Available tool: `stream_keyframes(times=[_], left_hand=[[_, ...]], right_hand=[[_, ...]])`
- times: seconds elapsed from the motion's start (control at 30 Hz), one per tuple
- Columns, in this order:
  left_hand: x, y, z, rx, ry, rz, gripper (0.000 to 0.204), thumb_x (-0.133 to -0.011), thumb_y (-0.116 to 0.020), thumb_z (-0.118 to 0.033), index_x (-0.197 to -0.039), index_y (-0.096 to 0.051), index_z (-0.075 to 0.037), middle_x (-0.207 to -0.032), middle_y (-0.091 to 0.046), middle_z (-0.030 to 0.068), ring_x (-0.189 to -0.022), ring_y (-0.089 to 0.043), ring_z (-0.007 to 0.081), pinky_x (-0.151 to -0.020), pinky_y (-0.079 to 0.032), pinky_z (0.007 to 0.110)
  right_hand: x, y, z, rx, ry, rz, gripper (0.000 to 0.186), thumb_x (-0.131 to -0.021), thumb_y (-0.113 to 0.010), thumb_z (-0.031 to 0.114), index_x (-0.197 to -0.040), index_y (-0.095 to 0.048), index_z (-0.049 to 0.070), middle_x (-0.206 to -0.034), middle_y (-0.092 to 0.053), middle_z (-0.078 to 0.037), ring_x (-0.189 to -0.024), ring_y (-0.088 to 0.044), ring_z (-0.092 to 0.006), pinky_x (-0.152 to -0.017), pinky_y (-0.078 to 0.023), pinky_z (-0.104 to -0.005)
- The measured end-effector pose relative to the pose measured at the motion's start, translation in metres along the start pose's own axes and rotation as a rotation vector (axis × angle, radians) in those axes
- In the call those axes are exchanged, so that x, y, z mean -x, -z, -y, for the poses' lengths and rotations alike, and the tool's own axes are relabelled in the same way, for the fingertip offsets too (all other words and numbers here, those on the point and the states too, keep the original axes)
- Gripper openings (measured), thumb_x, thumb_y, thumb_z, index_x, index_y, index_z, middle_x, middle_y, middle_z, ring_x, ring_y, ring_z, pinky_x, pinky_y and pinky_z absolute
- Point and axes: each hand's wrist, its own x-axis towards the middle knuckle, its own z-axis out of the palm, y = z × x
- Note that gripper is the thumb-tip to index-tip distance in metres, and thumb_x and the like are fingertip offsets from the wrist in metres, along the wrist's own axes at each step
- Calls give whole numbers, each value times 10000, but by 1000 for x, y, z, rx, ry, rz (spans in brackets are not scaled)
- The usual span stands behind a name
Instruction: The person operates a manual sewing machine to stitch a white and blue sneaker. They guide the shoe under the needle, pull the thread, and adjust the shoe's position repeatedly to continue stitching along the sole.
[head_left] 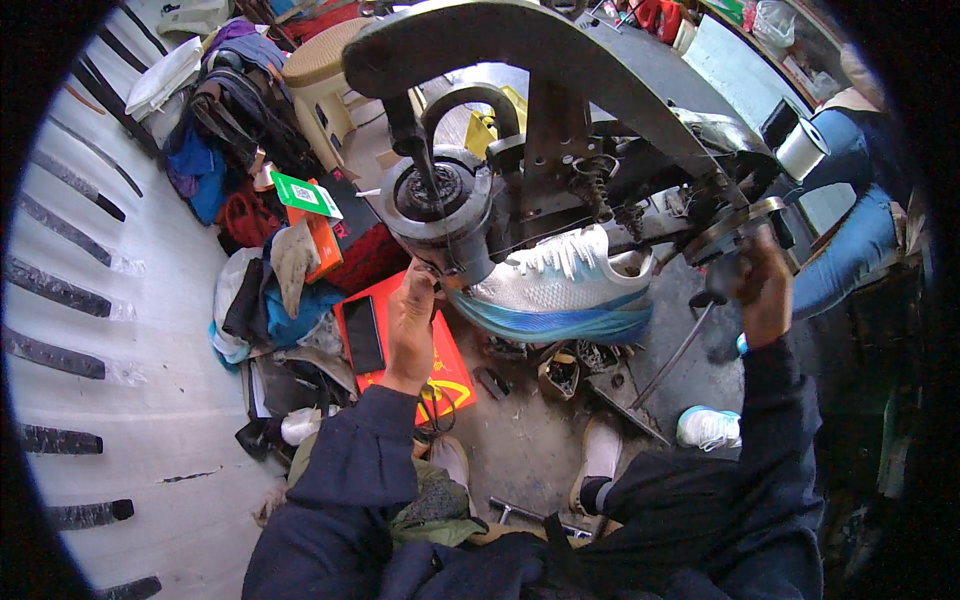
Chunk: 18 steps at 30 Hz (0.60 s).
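Observation:
A dark metal shoe-stitching machine (535,125) stands before me, its curved arm reaching over the work. The white and blue sneaker (575,275) sits under the round stitching head (437,205), toe toward the left, laces up. My left hand (408,325) is closed at the toe end, pinching the sneaker's edge just below the head, which partly hides the fingertips. On the right, the machine's hand wheel (728,232) has its crank handle in the wrapped fingers of my right hand (766,290). A white thread spool (803,150) is mounted behind the wheel.
The matching sneaker (710,427) is on the floor near my right leg. At left, a phone (363,335) lies on a red box (450,365), beside piled bags (250,110). Small containers (560,372) stand below the machine. Someone in jeans (850,235) sits at right.

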Motion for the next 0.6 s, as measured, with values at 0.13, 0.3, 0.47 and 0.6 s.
stream_keyframes(times=[0.13,0.3,0.47,0.6], left_hand=[[-2,3,-5,-157,-70,75,565,-1065,-543,-510,-1286,-644,0,-1315,-606,90,-1219,-547,207,-1064,-405,346],[-1,-4,-17,-477,-176,136,560,-916,-765,-452,-1250,-665,-14,-1348,-578,170,-1305,-508,340,-1093,-398,408],[-1,-16,-26,-704,-218,105,558,-828,-850,-336,-1221,-652,7,-1301,-554,205,-1253,-518,407,-1082,-420,456],[-1,-20,-28,-720,-187,94,507,-824,-837,-276,-1201,-666,18,-1289,-557,214,-1221,-539,421,-1047,-450,473]], right_hand=[[59,-43,-14,247,-76,591,256,-1011,-676,295,-1043,-707,43,-793,-666,-49,-657,-659,-134,-598,-527,-275],[91,-104,-12,69,-19,534,585,-1016,-631,243,-1512,-425,13,-1069,-702,-134,-824,-718,-202,-685,-590,-325],[45,-134,-31,-17,117,334,302,-1032,-554,101,-1289,-464,-29,-1044,-592,-127,-945,-711,-253,-747,-601,-356],[3,-138,-76,645,701,144,399,-887,-688,108,-1227,-507,3,-1087,-599,-135,-1023,-656,-340,-879,-543,-403]])
